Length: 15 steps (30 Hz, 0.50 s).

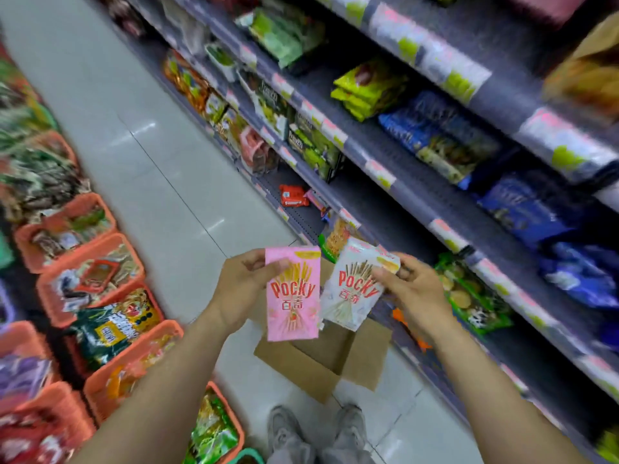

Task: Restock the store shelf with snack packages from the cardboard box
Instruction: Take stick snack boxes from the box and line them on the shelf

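Note:
My left hand grips a pink Pocky box by its upper left corner. My right hand pinches a white Pocky box by its upper right corner. Both boxes are upright, side by side, held above the open cardboard box on the floor. The store shelf runs along the right, its tiers partly filled with green, yellow and blue snack packs. A red pack lies on a mostly bare lower tier.
Orange baskets full of snack bags line the left side of the aisle. A grey tiled floor runs between them and the shelf. My two grey shoes stand just behind the cardboard box.

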Motion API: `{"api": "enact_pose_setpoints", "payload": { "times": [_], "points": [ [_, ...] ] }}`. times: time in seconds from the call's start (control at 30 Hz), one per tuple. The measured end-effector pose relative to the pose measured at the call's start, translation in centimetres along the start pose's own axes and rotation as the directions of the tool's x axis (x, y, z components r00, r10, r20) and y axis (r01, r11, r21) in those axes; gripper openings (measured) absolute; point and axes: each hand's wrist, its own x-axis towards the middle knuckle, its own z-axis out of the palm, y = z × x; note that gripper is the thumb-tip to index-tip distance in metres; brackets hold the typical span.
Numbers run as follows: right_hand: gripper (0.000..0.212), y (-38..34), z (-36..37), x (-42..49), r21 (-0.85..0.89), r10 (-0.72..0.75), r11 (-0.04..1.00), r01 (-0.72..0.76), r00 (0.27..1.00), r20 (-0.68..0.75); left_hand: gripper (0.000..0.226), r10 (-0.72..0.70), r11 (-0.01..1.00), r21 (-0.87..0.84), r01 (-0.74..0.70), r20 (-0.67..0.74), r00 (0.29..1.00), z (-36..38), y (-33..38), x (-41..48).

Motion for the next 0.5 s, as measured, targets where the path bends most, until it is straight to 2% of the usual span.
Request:
{"api": "enact_pose_setpoints", "payload": {
  "times": [0.23,0.3,0.4,0.5],
  "points": [
    [0.012,-13.2,-3.4,-6.8,-0.005,-0.169,0.986,0.169,0.982,-0.079,0.008,0.128,0.991,0.030,-0.129,0.044,0.991,3.5,12.4,-6.1],
    [0.011,-16.1,-4.2,-8.4,-0.005,-0.212,0.977,0.213,0.974,-0.079,0.016,0.163,0.985,0.047,-0.165,0.046,0.986,4.7,15.4,-7.7],
    [0.012,-20.2,-5.4,-10.9,-0.061,-0.292,0.955,0.291,0.956,-0.007,0.038,0.190,0.980,0.049,-0.192,0.038,0.981,7.0,19.2,-10.3],
    [0.009,-23.0,-6.6,-13.0,-0.062,-0.330,0.941,0.333,0.942,0.053,0.024,0.247,0.965,0.081,-0.248,0.021,0.969,9.3,22.1,-13.2]
  ]
}}
